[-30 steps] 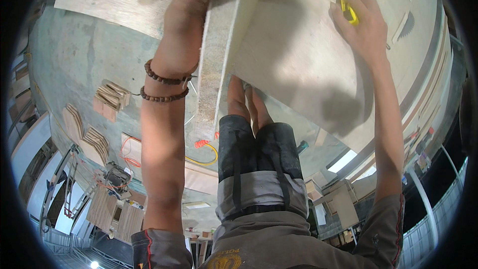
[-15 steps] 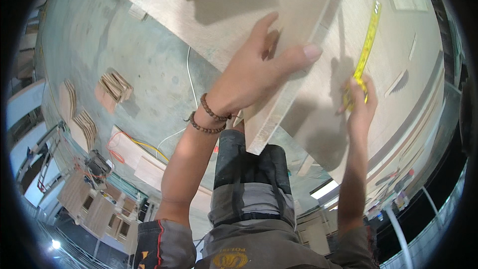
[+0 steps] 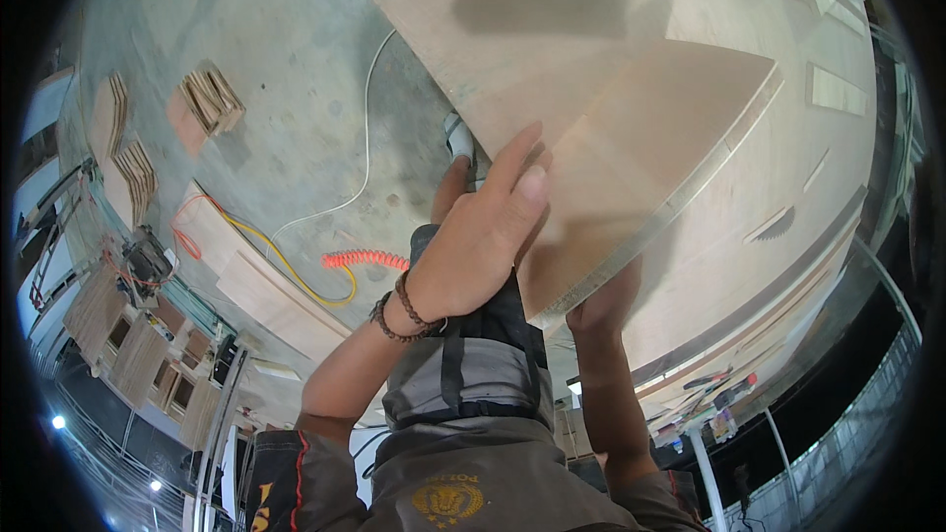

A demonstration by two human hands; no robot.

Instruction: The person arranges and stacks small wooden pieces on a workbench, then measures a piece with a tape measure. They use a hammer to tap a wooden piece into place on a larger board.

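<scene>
A light wooden board (image 3: pixel 660 148) is held tilted over a pale plywood worktop (image 3: pixel 709 0), its long cut edge facing right and down. Against the board's left side rests my left hand (image 3: pixel 488 236), with fingers stretched out and the thumb alongside them. Two brown bead bracelets (image 3: pixel 402 315) circle that wrist. My right hand (image 3: pixel 609 300) is beneath the board's lower right edge, and its fingers are hidden behind the wood. The yellow tape measure cannot be seen in this view now.
A toothed saw blade (image 3: pixel 774 226) shows at the worktop's right, near a pale wood offcut (image 3: pixel 838 90). Stacked wooden pieces (image 3: pixel 205 108) lie on the floor at left. An orange coiled hose (image 3: pixel 365 258) and a yellow hose (image 3: pixel 281 266) run near my left arm.
The board has turned and shows its broad face. My left hand has slid to its left side. My right hand has moved left under the board, and the tape measure has gone from sight.
</scene>
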